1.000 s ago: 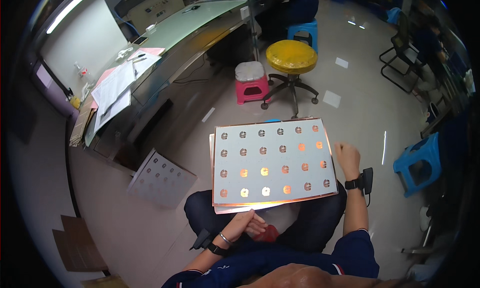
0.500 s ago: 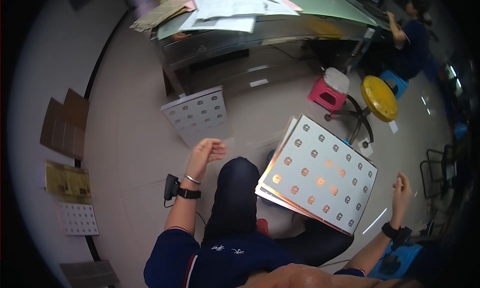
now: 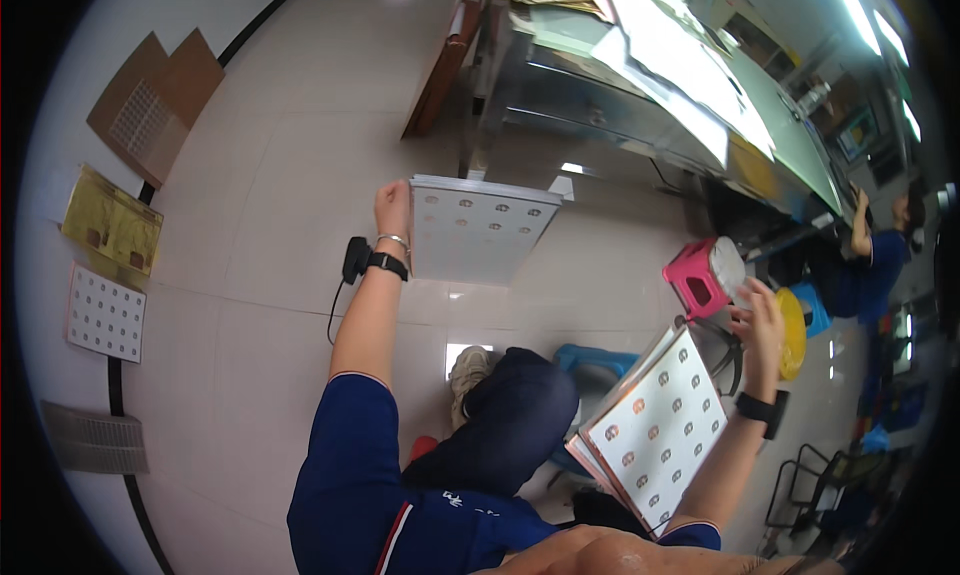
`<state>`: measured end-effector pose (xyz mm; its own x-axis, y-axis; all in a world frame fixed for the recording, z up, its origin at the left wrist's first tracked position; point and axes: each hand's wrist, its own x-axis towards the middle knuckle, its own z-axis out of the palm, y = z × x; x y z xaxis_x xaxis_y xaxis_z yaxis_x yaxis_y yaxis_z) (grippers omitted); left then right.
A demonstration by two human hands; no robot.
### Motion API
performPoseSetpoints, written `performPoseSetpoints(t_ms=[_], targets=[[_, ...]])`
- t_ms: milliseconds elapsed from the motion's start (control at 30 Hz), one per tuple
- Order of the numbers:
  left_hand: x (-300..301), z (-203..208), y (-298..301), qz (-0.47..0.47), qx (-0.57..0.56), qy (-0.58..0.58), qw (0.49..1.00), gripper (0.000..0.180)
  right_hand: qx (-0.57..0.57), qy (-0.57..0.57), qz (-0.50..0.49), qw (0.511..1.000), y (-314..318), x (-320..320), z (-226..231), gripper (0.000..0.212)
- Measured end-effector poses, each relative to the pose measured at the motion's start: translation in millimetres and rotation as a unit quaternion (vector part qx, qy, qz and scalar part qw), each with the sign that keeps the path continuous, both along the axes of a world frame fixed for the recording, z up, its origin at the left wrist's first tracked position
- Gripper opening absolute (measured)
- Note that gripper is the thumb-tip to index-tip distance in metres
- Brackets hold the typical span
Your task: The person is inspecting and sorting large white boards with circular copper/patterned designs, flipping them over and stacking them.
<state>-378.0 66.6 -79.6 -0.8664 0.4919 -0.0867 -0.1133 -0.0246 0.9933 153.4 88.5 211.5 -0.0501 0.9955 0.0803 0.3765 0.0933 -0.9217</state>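
Note:
My left hand is stretched forward, its fingers closed at the upper left edge of a standing stack of flat pale sheets. Rows of small dark round marks are printed on the front sheet. Some of those fingers are hidden by the stack's edge. Another stack of similar printed sheets rests tilted by my lap on the right, its edges fanned and coppery. My right hand is raised beyond that stack's right corner, fingers apart and holding nothing.
A metal desk with papers stands ahead. At right are a pink stool, a yellow round stool and a seated person. Brown boards, a gold sheet and a dotted sheet lean along the left wall.
My left hand has reached forward to the edge of the standing stack. The view has turned right and my right hand has lifted. The tilted stack appears lower.

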Motion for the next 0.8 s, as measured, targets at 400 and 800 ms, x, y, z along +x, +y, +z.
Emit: performPoseSetpoints(t_ms=[400, 800], targets=[[19, 2, 32, -0.057, -0.056, -0.069, 0.994, 0.047, -0.115, -0.142, 0.264, 0.947, 41, -196, -144, 0.028], [27, 1, 24, 0.007, -0.027, 0.009, 1.000, 0.042, 0.008, -0.194, 0.305, 0.932, 39, -223, -178, 0.027]])
